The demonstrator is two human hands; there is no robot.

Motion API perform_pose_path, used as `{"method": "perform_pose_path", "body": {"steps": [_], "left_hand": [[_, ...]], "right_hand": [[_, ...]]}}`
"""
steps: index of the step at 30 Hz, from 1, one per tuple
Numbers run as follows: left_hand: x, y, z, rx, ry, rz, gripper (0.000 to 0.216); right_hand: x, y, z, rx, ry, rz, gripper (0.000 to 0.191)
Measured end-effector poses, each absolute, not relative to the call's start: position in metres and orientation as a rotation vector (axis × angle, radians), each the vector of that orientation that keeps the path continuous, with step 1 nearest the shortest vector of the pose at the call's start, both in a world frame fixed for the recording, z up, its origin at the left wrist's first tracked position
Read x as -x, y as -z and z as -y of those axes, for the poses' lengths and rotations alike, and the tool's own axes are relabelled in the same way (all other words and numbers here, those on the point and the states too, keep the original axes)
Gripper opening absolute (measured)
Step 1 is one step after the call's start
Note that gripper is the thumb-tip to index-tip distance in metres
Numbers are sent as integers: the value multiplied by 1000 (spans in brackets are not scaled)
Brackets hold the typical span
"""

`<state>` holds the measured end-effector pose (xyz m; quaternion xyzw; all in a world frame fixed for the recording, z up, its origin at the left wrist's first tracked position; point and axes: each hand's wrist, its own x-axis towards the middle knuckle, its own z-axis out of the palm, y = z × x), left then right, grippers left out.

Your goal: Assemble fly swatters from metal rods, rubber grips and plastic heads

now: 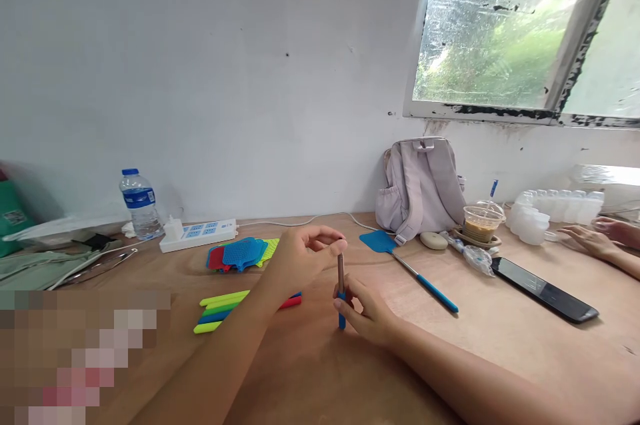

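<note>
Within right hand (367,315), handle (341,272) upright; left hand (305,257) pinching tip.

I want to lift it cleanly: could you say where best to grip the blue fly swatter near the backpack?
Take its blue handle from above, fingers across it: the fly swatter lies flat on the table, handle end nearest and unobstructed.

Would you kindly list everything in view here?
water bottle: one, clear, far left
power strip: one, white, beside the bottle
swatter heads: stack, red, blue, lime, centre
handles: pile, lime, blue, red, left
fly swatter: one, blue, right of centre
backpack: one, pale lilac, against wall
drink cup: one, clear, beside backpack
phone: one, black, right
small bottles: row, white, far right
co-worker's hands: two, far right
rod: one, metal, blue grip, held upright
left hand: fingers at rod top
right hand: grips blue end
</note>
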<state>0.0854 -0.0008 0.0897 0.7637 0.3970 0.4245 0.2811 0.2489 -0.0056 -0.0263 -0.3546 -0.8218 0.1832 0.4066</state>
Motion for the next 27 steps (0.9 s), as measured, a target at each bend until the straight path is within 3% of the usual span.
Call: {"method": "perform_pose_path", "body": {"steps": [14, 22, 27], "left_hand": [[-91, -76, -13, -1845, -1197, -984, 32], [-93, -74, -13, -1914, -1116, -922, 33], [-61, -84, -35, -2081, -1168, -1078, 36]], "right_hand": [[-247, 31, 2, 893, -474, 2073, 2], [-249, 40, -4, 827, -573, 1904, 17], [-249, 39, -5, 851, -497, 1910, 17]]}}
